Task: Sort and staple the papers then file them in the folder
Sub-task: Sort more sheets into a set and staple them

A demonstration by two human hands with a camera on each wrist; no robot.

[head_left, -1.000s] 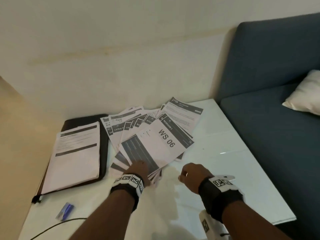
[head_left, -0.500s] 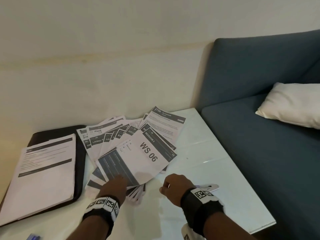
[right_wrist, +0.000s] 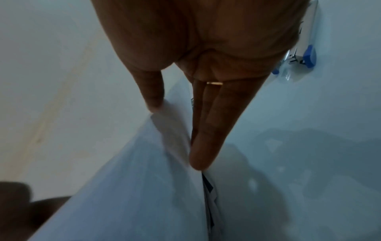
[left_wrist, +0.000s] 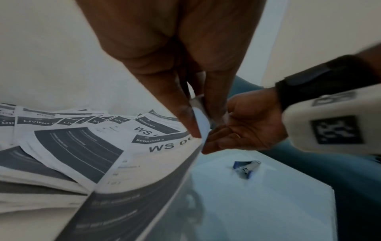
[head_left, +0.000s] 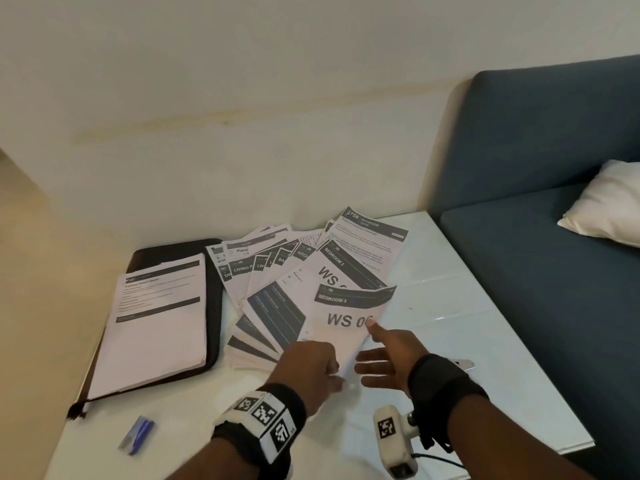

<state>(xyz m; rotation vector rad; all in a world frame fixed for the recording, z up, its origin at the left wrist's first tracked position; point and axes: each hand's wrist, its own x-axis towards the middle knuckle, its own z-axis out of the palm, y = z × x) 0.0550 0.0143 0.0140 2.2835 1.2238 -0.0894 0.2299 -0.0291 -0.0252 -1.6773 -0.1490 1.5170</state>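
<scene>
Printed papers [head_left: 273,271] lie fanned out on the white table [head_left: 450,306]. My left hand [head_left: 332,367] pinches the near edge of a "BEDROOM 3 / WS 06" sheet [head_left: 346,320] and holds it raised off the fan; the left wrist view shows the pinch [left_wrist: 198,124]. My right hand [head_left: 377,355] is spread beside it, fingers straight, with the thumb touching the sheet's right edge [right_wrist: 171,130]. A black folder [head_left: 214,306] lies at the left with a stack of pages [head_left: 156,323] on it. A stapler [right_wrist: 305,53] lies by my right wrist.
A small blue object [head_left: 136,434] lies near the table's front left edge. A blue sofa [head_left: 536,271] with a white cushion [head_left: 606,202] adjoins the table's right side. A wall runs behind the table. A thin cable [head_left: 440,459] crosses the front edge.
My left hand has lifted a WS 06 sheet off the fan. My right hand, curled on the table before, has spread and moved up to the sheet's edge.
</scene>
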